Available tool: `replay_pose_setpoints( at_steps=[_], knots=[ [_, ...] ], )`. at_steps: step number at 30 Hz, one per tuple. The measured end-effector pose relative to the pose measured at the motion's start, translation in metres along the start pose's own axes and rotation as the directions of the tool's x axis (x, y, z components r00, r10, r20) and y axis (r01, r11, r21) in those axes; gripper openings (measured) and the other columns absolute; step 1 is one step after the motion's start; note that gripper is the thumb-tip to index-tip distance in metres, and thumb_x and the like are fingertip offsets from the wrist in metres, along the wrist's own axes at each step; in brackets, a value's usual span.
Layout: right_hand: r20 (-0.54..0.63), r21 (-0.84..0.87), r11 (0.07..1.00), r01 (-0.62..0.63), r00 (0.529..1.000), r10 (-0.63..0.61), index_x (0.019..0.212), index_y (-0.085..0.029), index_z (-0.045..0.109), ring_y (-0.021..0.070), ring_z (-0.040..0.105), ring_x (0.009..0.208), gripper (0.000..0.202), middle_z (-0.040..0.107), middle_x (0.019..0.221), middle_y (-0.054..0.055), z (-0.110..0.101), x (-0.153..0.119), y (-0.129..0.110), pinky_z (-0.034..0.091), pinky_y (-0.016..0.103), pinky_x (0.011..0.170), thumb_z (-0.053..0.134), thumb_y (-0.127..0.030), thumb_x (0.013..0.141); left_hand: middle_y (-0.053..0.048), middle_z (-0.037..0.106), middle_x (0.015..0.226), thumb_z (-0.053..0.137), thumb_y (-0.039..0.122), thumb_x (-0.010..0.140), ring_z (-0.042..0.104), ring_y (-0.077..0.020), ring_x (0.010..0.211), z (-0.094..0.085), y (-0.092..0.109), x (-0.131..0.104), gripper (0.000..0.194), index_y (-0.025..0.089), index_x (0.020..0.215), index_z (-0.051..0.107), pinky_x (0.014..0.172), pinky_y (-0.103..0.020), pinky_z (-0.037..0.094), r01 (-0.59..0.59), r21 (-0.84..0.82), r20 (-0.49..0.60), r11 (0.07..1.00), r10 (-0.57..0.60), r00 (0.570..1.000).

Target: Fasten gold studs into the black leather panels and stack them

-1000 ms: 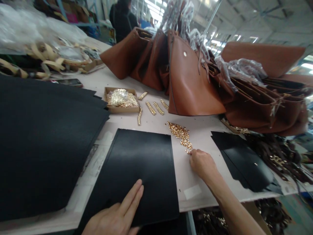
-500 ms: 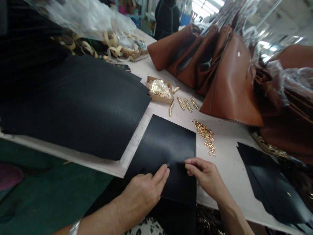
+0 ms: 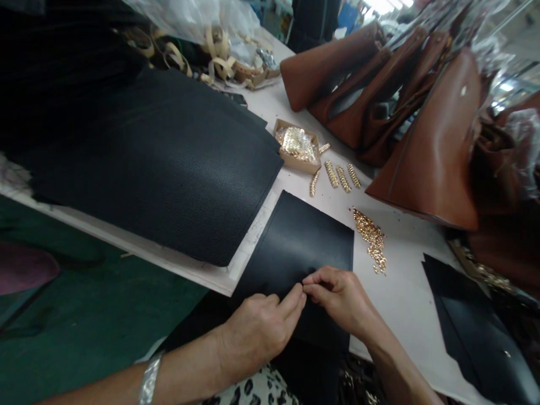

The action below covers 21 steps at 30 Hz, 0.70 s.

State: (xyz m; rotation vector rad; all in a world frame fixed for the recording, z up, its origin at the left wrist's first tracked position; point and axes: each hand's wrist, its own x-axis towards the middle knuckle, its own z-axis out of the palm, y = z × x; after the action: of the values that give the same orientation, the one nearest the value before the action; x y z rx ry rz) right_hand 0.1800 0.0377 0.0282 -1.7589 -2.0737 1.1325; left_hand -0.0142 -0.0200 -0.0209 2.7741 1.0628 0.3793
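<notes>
A black leather panel [image 3: 304, 233] lies at the table's front edge and extends over my lap. On its surface rests my left hand [image 3: 270, 320], index and middle fingers stretched out and the others curled; the thumb is hidden. My right hand [image 3: 333, 292] is closed in a pinch, its fingertips meeting the left fingertips on the panel. Whatever tiny piece it pinches is too small to make out. Right of the panel is a loose pile of small gold studs [image 3: 370, 236].
Large black leather sheets [image 3: 181, 169] are stacked at left. A small cardboard box [image 3: 301, 163] of gold pieces stands behind the panel, near several gold strips [image 3: 343, 179]. Brown leather bags [image 3: 439, 135] stand back right. Smaller black pieces [image 3: 468, 320] lie at right.
My right hand has moved left, bringing its pinched fingertips against my left fingertips. My left hand stays on the panel. The view has shifted, so the table items appear farther right.
</notes>
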Motion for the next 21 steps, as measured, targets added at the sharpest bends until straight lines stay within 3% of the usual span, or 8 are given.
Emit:
replay_pose_setpoints(
  at_steps=[5, 9, 17, 21],
  knots=[
    [0.043, 0.038, 0.988, -0.151, 0.988, 0.149, 0.078, -0.02, 0.075, 0.0121, 0.058, 0.06, 0.012, 0.068, 0.067, 0.0, 0.0, 0.004, 0.0, 0.045, 0.023, 0.057, 0.064, -0.026, 0.08, -0.013, 0.059, 0.137, 0.046, 0.016, 0.092, 0.065, -0.0179, 0.07, 0.002, 0.0, 0.0, 0.049, 0.006, 0.14, 0.045, 0.053, -0.033, 0.051, -0.005, -0.009, -0.015, 1.0, 0.005, 1.0],
    [0.141, 0.068, 0.969, -0.236, 0.964, 0.225, 0.073, -0.019, 0.072, 0.0122, 0.058, 0.058, 0.013, 0.066, 0.063, 0.0, -0.004, 0.012, 0.0, 0.045, 0.023, 0.056, 0.065, -0.028, 0.078, -0.013, 0.061, 0.136, 0.042, 0.012, 0.092, 0.065, -0.0172, 0.067, 0.0, 0.0, 0.0, 0.046, 0.007, 0.137, 0.05, 0.051, -0.032, 0.051, -0.022, -0.004, -0.037, 1.0, 0.022, 0.999],
    [0.337, 0.02, 0.904, -0.427, 0.854, 0.396, 0.07, -0.016, 0.063, 0.0134, 0.059, 0.054, 0.011, 0.063, 0.058, 0.0, -0.016, 0.033, -0.011, 0.046, 0.024, 0.05, 0.068, -0.026, 0.073, -0.012, 0.066, 0.129, 0.038, 0.012, 0.092, 0.061, -0.015, 0.058, -0.001, -0.004, 0.003, 0.042, 0.008, 0.127, 0.061, 0.046, -0.029, 0.047, -0.025, 0.0, -0.141, 1.0, 0.025, 0.99],
    [0.295, -0.015, 0.914, -0.405, 0.872, 0.39, 0.071, -0.019, 0.057, 0.0138, 0.059, 0.05, 0.013, 0.061, 0.054, -0.002, -0.018, 0.035, -0.015, 0.041, 0.022, 0.044, 0.069, -0.022, 0.071, -0.013, 0.064, 0.131, 0.037, 0.013, 0.092, 0.061, -0.0149, 0.059, -0.001, -0.004, 0.001, 0.044, 0.007, 0.13, 0.058, 0.048, -0.029, 0.048, -0.034, -0.016, -0.115, 0.999, 0.032, 0.993]
  ],
)
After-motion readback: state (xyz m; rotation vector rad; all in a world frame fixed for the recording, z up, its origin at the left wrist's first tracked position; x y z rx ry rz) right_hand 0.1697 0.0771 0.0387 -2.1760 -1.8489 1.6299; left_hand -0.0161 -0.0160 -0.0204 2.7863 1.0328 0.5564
